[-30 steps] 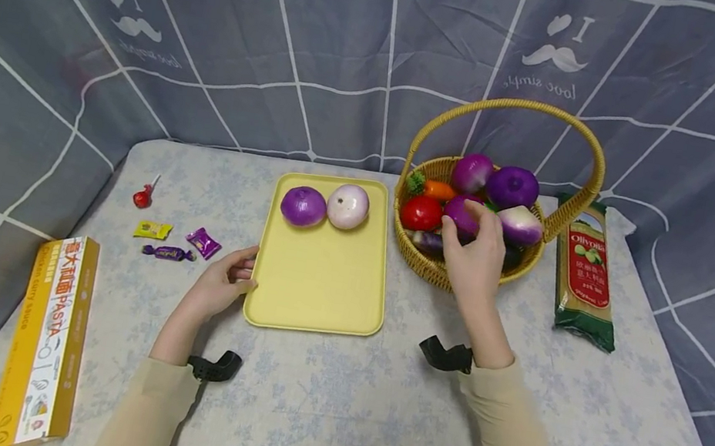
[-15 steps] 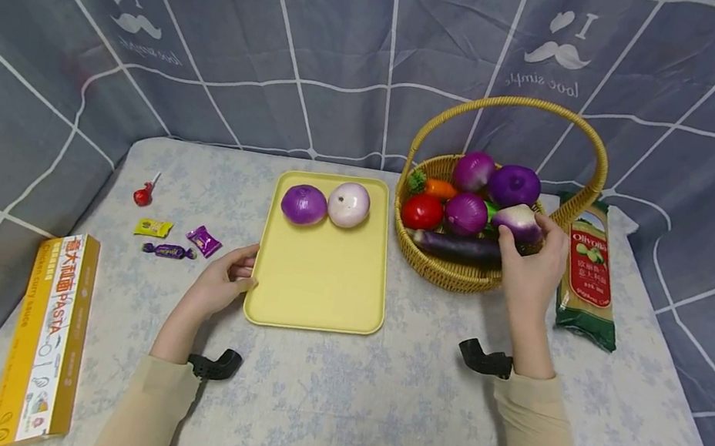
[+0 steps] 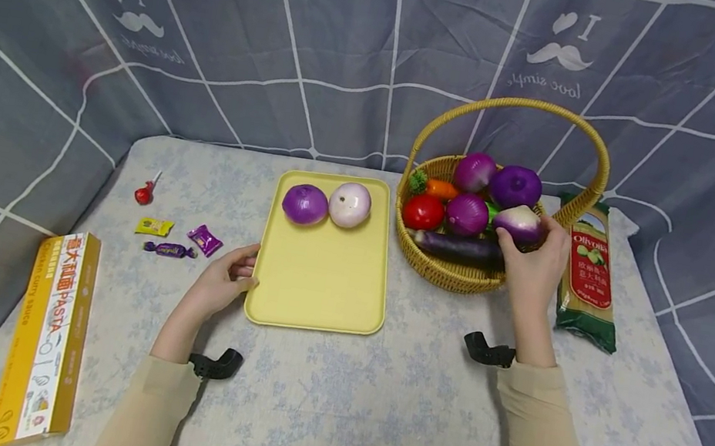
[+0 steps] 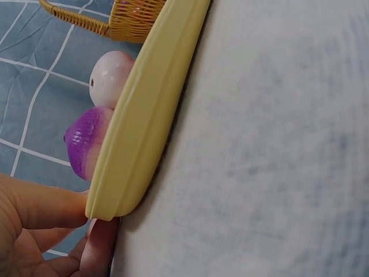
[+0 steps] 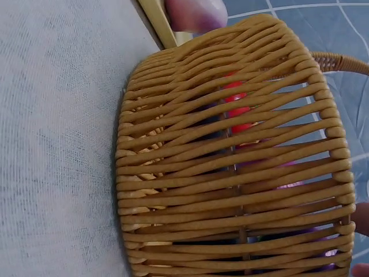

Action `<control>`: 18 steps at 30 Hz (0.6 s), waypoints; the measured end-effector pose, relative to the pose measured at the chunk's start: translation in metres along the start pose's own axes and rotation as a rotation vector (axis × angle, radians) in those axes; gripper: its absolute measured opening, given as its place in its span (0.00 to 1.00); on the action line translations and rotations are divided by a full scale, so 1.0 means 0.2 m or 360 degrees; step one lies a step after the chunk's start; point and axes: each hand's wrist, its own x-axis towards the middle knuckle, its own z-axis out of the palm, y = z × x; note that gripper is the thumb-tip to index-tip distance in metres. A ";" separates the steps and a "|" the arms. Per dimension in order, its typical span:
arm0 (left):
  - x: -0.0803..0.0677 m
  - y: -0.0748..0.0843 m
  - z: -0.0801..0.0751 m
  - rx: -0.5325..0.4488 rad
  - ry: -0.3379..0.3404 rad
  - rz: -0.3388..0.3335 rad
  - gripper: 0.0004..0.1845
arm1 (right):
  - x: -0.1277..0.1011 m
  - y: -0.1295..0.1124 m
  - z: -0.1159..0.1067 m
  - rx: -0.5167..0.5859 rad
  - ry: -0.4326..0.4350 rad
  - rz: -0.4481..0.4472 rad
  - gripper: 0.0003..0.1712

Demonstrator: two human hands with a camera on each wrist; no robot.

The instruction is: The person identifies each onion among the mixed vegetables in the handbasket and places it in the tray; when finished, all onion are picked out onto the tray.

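My left hand [image 3: 223, 284] pinches the left edge of a yellow tray [image 3: 320, 279]. In the left wrist view, the thumb lies on the tray's rim [image 4: 141, 127] and the fingers are under it. A purple onion [image 3: 305, 204] and a pale onion [image 3: 350, 205] sit side by side at the tray's far end. My right hand [image 3: 535, 271] reaches into a wicker basket [image 3: 443, 277] and grips a white and purple turnip [image 3: 518, 221], thumb at its left and fingers at its right. The basket's wall mostly hides this hand in the right wrist view.
Inside the basket are a tomato [image 3: 423, 212], a carrot [image 3: 441, 190], a long eggplant [image 3: 458, 249] and several purple onions. Its tall handle [image 3: 513, 102] arches overhead. A pasta bag [image 3: 590, 279] lies at right; a pasta box [image 3: 47, 338], wrapped candies [image 3: 171, 250] and a lollipop [image 3: 144, 192] at left.
My right hand has moved right within the basket, from over a purple onion to the turnip, and its fingers have come round it. The left hand has stayed on the tray's edge.
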 end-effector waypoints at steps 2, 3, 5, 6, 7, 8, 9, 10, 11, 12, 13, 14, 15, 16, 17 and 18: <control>0.00 0.00 0.00 -0.0006 0.0002 0.0003 0.33 | 0.00 0.00 0.01 -0.0025 -0.0003 -0.0023 0.39; 0.00 0.00 0.00 -0.0009 0.0002 0.0003 0.33 | 0.00 0.01 0.01 -0.0044 -0.0011 -0.0028 0.39; 0.00 0.00 0.00 -0.0009 0.0001 0.0005 0.33 | 0.01 0.01 0.02 -0.0078 -0.0026 -0.0041 0.38; 0.00 0.00 0.00 -0.0006 0.0001 0.0005 0.33 | 0.01 0.01 0.02 -0.0100 -0.0034 -0.0051 0.38; 0.00 0.00 0.00 -0.0003 0.0003 0.0008 0.33 | 0.01 0.01 0.02 -0.0123 -0.0047 -0.0054 0.38; -0.01 0.00 0.00 0.0000 0.0004 0.0010 0.33 | 0.02 0.01 0.03 -0.0143 -0.0057 -0.0066 0.38; -0.01 0.00 0.00 0.0001 0.0004 0.0012 0.33 | 0.02 0.01 0.03 -0.0169 -0.0066 -0.0081 0.38; -0.01 0.00 0.00 0.0000 0.0006 0.0014 0.33 | 0.02 0.01 0.04 -0.0190 -0.0071 -0.0095 0.38; -0.01 0.00 0.00 0.0002 0.0008 0.0012 0.33 | 0.03 0.01 0.04 -0.0214 -0.0075 -0.0108 0.38; -0.01 0.00 0.00 0.0005 0.0007 0.0012 0.33 | 0.03 0.01 0.04 -0.0238 -0.0080 -0.0118 0.37; -0.01 0.01 0.00 0.0008 0.0009 0.0010 0.33 | 0.03 0.01 0.05 -0.0257 -0.0083 -0.0127 0.37; -0.01 0.01 0.00 0.0009 0.0010 0.0007 0.33 | 0.04 0.02 0.05 -0.0278 -0.0085 -0.0139 0.36; -0.01 0.01 0.00 0.0009 0.0011 0.0002 0.33 | 0.04 0.02 0.06 -0.0301 -0.0089 -0.0145 0.36; -0.01 0.01 0.00 0.0010 0.0010 -0.0001 0.33 | 0.04 0.02 0.06 -0.0323 -0.0096 -0.0145 0.35; -0.01 0.01 0.00 0.0010 0.0006 -0.0005 0.33 | 0.04 0.01 0.07 -0.0347 -0.0103 -0.0154 0.34; -0.01 0.01 0.00 0.0007 0.0003 -0.0008 0.33 | 0.05 0.01 0.07 -0.0374 -0.0110 -0.0161 0.34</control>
